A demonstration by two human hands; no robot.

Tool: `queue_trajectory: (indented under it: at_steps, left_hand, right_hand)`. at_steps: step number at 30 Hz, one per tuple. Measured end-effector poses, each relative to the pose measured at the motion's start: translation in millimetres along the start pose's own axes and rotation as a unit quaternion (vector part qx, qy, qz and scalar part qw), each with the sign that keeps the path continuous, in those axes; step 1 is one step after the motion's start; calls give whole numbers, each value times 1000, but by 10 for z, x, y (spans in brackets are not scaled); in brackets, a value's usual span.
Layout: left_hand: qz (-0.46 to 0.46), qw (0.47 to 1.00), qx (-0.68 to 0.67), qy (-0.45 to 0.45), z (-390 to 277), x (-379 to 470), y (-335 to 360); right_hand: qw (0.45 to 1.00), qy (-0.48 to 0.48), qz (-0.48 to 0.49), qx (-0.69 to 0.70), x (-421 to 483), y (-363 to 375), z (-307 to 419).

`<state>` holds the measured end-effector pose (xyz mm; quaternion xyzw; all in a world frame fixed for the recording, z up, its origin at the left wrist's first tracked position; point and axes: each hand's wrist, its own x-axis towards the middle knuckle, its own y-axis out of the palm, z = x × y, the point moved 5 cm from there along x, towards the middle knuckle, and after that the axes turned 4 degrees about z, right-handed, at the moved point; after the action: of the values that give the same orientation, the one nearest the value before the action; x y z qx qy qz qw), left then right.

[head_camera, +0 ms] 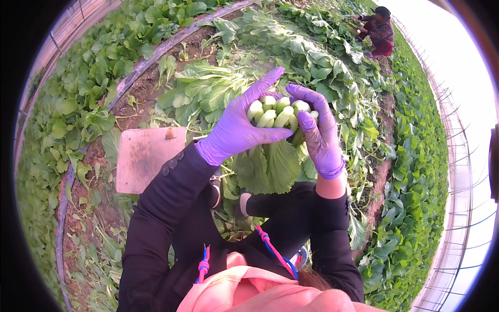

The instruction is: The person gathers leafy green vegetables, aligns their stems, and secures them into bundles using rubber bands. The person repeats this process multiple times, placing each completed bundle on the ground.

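Purple gloves cover both hands. Between them is a bunch of leafy greens (278, 113), its pale cut stem ends facing up and its broad leaves hanging below. My left hand (243, 117) wraps the bunch from the left, with the thumb lying across the front of the stems. On the other side, my right hand (319, 128) curls its fingers and thumb around the stem ends. Just beyond my left hand, a pile of cut greens (206, 91) lies on the ground with leaves toward the left.
A pale, soil-stained board (150, 160) lies left of my left forearm. Cut greens (304, 54) run in a long row ahead. A grey drip hose (156, 54) borders the left bed. Another person (378, 33) crouches at the far right. Standing crops (417, 167) grow along the right.
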<state>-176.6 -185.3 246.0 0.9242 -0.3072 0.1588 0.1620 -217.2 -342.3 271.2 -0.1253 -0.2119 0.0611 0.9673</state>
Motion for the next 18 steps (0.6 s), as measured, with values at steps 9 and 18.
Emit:
queue_trajectory:
  at_steps: [9, 18]
  left_hand:
    - [-23, 999, 33, 21, 64, 73, -89]
    - [-51, 997, 3, 59, 102, 16, -60]
  right_hand:
    - [956, 45, 73, 279, 26, 33, -138]
    - [992, -37, 80, 94, -65, 112, -109]
